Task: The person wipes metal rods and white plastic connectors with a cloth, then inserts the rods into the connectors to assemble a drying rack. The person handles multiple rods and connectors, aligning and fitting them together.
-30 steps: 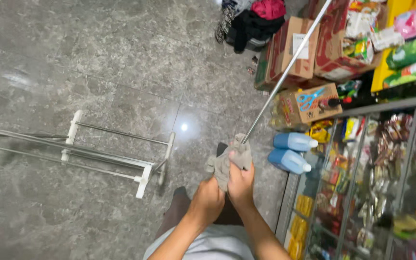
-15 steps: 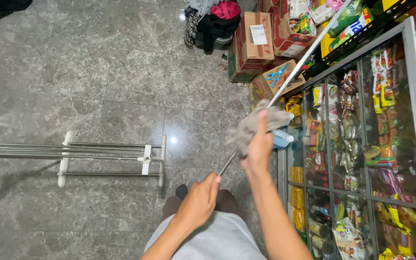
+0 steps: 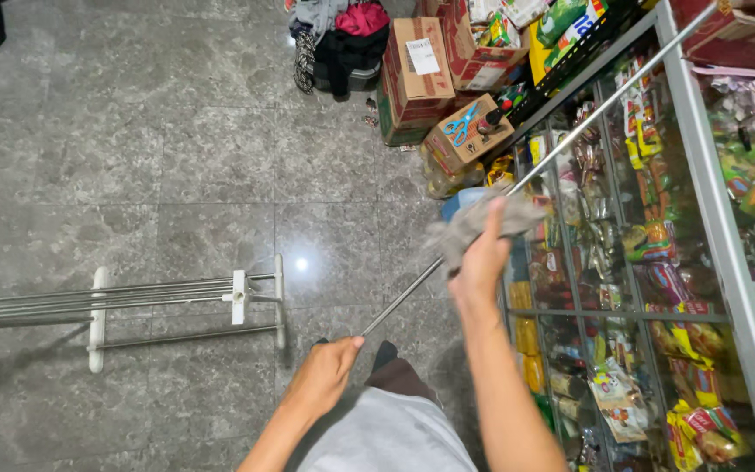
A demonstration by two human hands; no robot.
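Right fingers: the right hand (image 3: 481, 262) is closed around a grey cloth (image 3: 474, 224), which is bunched about a long metal rod (image 3: 570, 140); the thumb points up along the rod.
Left fingers: the left hand (image 3: 323, 374) is curled shut on the rod's near end, knuckles up, with the thumb laid towards the shaft.
Rod's place: it runs on a diagonal from the left hand, low and near the body, up and away to the right, past the right hand and on over the glass display case (image 3: 709, 218) to the top right corner.
Key relation: both hands sit on the same long axis, well apart; the right hand is farther up the shaft and so nearer the bare stretch that lies beyond the cloth, up and to the right.
Arm pose: the right forearm reaches up from the lower edge, nearly straight, wrist bent slightly left; the left forearm comes in short from the lower left, elbow kept low.
Around: a white and metal drying rack (image 3: 176, 301) lies on the grey tiled floor (image 3: 176, 157) to the left; cardboard boxes (image 3: 421, 61) stand by the case, one carrying blue scissors (image 3: 459, 128); a heap of clothes (image 3: 342, 35) lies beyond.
Case: its shelves are packed with bright snack packets.
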